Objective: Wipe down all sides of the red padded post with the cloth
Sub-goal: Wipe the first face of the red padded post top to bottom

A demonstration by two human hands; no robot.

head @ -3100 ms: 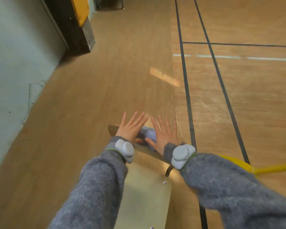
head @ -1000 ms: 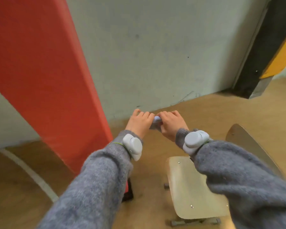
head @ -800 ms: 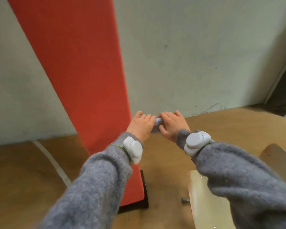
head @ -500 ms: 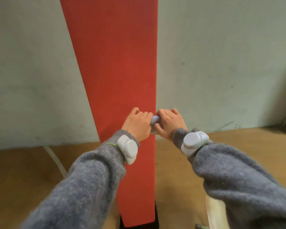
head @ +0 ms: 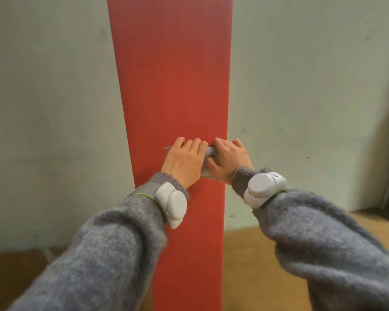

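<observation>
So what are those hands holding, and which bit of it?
A bunched pale cloth: the left hand grips its left end, the right hand its right end.

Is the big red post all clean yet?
Not yet. No wiped patch shows on the red padded post. The left hand and right hand grip the bunched cloth in front of it, near its right edge. All its sides are left to wipe.

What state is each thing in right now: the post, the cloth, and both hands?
Red post: standing upright.
Cloth: bunched up, held between both hands at the post's right edge.
Left hand: fingers curled, gripping the cloth.
Right hand: fingers curled, gripping the cloth.
</observation>
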